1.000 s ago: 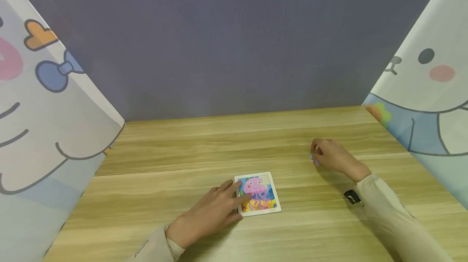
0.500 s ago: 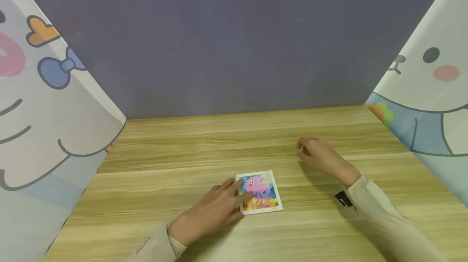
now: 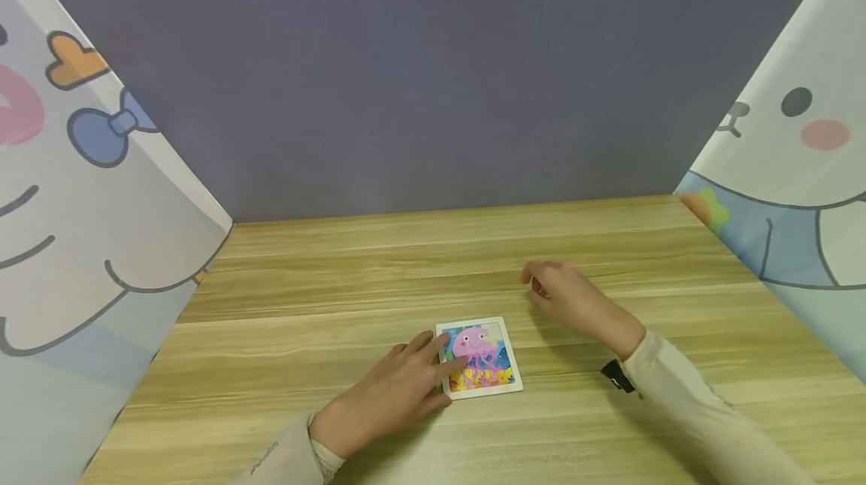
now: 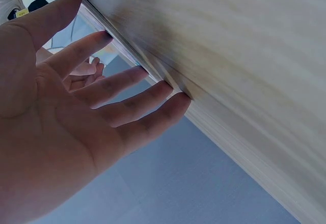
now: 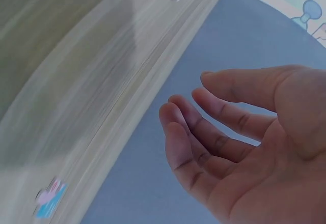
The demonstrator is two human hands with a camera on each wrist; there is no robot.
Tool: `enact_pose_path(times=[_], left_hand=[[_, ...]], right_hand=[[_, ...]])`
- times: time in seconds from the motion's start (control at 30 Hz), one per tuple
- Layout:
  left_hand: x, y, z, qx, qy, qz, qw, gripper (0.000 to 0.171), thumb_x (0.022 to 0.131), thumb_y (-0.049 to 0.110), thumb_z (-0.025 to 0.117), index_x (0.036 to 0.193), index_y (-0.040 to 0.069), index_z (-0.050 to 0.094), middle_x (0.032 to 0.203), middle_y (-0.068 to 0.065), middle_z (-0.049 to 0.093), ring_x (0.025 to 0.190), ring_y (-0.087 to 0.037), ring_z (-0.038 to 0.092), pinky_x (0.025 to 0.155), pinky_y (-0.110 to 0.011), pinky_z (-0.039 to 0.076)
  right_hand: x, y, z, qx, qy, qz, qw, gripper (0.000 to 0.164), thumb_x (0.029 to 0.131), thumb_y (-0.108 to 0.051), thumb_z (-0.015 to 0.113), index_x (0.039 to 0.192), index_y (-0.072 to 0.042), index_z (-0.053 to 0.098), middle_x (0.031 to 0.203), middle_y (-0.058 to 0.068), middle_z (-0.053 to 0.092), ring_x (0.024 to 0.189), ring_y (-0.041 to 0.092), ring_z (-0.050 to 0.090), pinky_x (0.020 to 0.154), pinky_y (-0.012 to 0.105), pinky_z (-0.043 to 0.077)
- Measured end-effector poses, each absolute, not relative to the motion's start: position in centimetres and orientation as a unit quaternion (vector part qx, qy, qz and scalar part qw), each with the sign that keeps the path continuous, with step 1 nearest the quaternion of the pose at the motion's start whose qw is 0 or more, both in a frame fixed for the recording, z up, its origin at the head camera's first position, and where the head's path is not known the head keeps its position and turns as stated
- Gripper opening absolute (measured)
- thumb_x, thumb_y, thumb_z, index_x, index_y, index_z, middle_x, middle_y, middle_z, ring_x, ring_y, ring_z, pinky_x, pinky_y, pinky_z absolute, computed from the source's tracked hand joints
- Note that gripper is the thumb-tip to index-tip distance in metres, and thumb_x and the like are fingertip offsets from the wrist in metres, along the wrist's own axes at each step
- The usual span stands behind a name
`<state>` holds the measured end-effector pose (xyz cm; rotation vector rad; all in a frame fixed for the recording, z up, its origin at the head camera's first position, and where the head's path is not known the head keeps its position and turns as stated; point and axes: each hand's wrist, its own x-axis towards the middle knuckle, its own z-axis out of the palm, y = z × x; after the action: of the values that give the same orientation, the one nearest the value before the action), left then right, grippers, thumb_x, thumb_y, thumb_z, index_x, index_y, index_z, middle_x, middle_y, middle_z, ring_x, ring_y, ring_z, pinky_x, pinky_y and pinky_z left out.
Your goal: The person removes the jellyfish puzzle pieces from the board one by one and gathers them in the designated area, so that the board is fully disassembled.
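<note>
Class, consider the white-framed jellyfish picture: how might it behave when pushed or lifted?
The framed picture probably stays stiff, as its edges look straight. It should slide rather than roll or tip, since it lies flat and looks thin. Tilting might spill pieces: its upper right shows a pale patch, and a pink-and-blue piece lies loose.

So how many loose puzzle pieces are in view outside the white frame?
1: a loose piece on the table, at the right wrist view's lower left. The right hand may hide others.
</note>
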<state>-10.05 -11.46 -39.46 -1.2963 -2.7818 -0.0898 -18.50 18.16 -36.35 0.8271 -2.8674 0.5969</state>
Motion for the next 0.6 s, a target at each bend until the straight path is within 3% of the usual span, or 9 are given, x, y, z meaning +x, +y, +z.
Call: enact_pose_path(times=[0.6], left_hand=[[-10.2,-11.4,-39.6,-0.421,-0.906,-0.03,0.032,0.049,0.094,0.041,0.068,0.139,0.024,0.06,0.142,-0.017,0.054,0.128,-0.037,0.052,0.086,-0.05,0.056]], right_hand=[[-17.7,13.9,-37.3,0.345,-0.916,0.201,0.044,0.011,0.088,0.002,0.069,0.099,0.001,0.067,0.078,0.001,0.062,0.063,0.005,0.052,0.057,0.02,0.047]])
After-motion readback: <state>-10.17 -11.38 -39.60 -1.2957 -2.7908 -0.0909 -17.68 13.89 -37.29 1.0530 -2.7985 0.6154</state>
